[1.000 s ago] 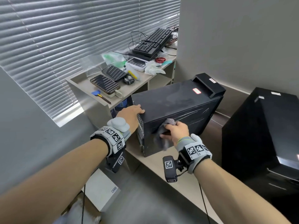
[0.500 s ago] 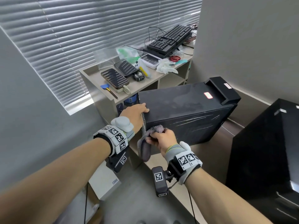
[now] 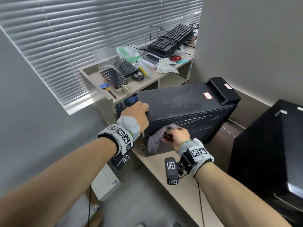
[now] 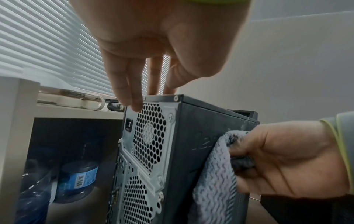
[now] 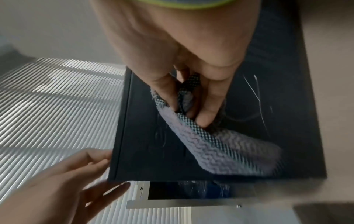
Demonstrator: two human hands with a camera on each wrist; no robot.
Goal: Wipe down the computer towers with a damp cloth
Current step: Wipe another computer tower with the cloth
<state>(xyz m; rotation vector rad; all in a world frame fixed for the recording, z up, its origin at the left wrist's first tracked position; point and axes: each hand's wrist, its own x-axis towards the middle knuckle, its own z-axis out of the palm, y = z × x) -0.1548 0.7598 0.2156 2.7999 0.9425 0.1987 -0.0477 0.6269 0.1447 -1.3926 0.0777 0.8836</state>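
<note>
Our right hand (image 3: 176,136), grip clenched on the cloth (image 3: 155,139), has moved back onto the tower (image 3: 188,108) side panel from its rear edge; left hand (image 3: 136,114), grip relaxed, steadies the top. 1 side half wiped; second tower (image 3: 270,145) untouched.

A person is wearing grey wristbands (image 3: 196,151) bearing black-and-white square markers, green-edged, with a black camera (image 3: 171,171) at lower centre.
</note>
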